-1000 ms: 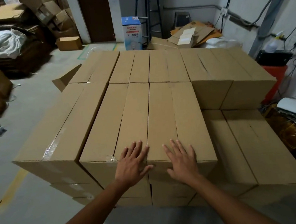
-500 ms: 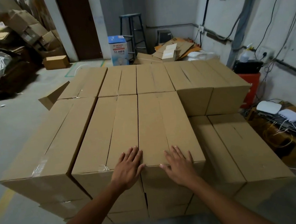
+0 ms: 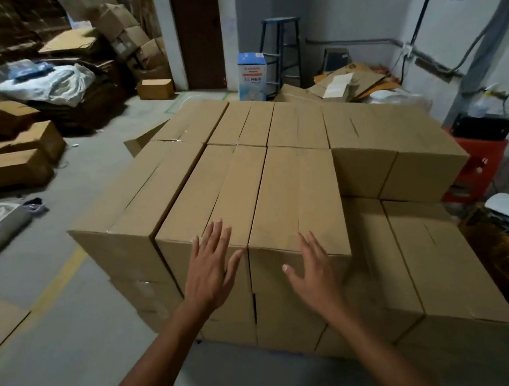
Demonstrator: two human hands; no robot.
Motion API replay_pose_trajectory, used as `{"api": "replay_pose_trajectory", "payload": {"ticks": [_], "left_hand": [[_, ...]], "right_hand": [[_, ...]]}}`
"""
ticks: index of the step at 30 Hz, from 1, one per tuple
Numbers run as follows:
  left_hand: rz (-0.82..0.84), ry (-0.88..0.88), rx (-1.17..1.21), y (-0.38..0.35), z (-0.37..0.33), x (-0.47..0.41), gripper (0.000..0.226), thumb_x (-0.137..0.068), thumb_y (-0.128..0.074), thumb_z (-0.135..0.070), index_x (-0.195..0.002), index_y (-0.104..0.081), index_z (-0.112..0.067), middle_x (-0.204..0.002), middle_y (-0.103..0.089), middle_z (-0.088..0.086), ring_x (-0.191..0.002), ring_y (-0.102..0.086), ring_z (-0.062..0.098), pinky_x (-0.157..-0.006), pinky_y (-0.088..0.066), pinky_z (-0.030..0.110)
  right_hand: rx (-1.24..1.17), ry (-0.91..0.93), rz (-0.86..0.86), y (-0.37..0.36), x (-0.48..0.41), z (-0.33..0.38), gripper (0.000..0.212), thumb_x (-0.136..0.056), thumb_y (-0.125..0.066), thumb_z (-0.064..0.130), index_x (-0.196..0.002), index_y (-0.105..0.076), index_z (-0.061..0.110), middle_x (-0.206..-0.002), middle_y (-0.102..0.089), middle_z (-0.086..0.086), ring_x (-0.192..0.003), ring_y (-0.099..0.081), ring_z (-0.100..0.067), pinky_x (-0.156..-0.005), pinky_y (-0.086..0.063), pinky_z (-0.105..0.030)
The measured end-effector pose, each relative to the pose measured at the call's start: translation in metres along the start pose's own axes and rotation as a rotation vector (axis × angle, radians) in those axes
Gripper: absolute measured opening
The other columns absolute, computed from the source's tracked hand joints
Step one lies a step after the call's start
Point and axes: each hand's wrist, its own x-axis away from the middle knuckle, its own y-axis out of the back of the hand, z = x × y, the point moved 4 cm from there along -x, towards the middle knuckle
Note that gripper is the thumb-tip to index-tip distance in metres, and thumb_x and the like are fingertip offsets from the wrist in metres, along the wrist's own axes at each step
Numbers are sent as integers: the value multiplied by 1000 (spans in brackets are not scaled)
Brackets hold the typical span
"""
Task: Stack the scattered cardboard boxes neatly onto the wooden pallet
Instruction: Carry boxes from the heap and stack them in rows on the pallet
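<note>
A person's left hand (image 3: 212,271) and right hand (image 3: 313,268), both flat with fingers spread and holding nothing, are at the near top edge of a tight stack of cardboard boxes (image 3: 299,188); whether they touch it cannot be told. The stack steps lower at the right. Grey concrete floor (image 3: 75,350) with a yellow line (image 3: 57,286) surrounds it. Loose boxes (image 3: 9,173) lie well left; a blue stool (image 3: 281,50), a blue-and-white carton (image 3: 252,76) and flattened cardboard (image 3: 351,80) stand behind, a red cabinet (image 3: 478,171) just right

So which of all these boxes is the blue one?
The upright blue and white box standing beside the stool, behind the stack. The boxes in the stack are plain brown cardboard.
</note>
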Motion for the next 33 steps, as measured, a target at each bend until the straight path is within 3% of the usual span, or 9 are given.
{"api": "replay_pose_trajectory", "payload": {"ticks": [5, 10, 14, 17, 23, 29, 33], "left_hand": [[-115, 74, 52, 38, -12, 72, 69, -103, -15, -61, -157, -25, -19, -167, -14, 2, -156, -3, 12, -126, -6, 48], [-189, 172, 69, 78, -14, 149, 64, -105, -26, -53, -156, -34, -16, -166, -21, 3, -155, -11, 16, -124, -18, 51], [-255, 382, 84, 95, 12, 215, 61, -104, -32, -51, -156, -30, -20, -165, -24, 2, -154, -15, 15, -120, -28, 54], [-269, 539, 72, 102, 41, 264, 64, -102, -29, -55, -156, -31, -20, -165, -23, -1, -153, -14, 10, -121, -28, 50], [-257, 680, 38, 136, 123, 336, 71, -99, -28, -59, -156, -35, -16, -164, -26, 2, -154, -17, 16, -121, -25, 43], [-280, 723, 28, 197, 239, 384, 70, -99, -30, -58, -157, -32, -18, -165, -24, 1, -154, -14, 14, -121, -24, 38], [-300, 725, -7, 236, 305, 399, 68, -100, -33, -54, -157, -32, -17, -165, -24, 3, -155, -13, 15, -121, -19, 34]], "right_hand": [[-84, 149, 17, -1, 53, 38, 79, -98, -56, 49, -161, -13, 29, -170, -4, 3, -154, -17, -18, -116, -32, -38], [-205, 234, 40, -15, 107, 76, 77, -96, -62, 42, -160, -22, 27, -169, -13, 3, -152, -20, -17, -113, -27, -32], [-242, 290, 132, -42, 138, 113, 76, -97, -62, 42, -160, -22, 28, -169, -13, 4, -152, -19, -15, -113, -30, -34], [-254, 326, 203, -70, 155, 141, 74, -97, -61, 42, -159, -23, 28, -168, -14, 5, -152, -20, -14, -114, -29, -33], [-257, 385, 358, -149, 178, 213, 74, -95, -59, 45, -159, -27, 25, -168, -18, 2, -153, -20, -16, -119, -28, -37], [-270, 371, 411, -239, 185, 315, 74, -94, -67, 37, -158, -31, 22, -167, -22, 0, -152, -23, -17, -119, -31, -39], [-268, 389, 451, -291, 188, 379, 75, -94, -68, 33, -158, -30, 21, -166, -23, -2, -152, -22, -17, -118, -26, -31]]}}
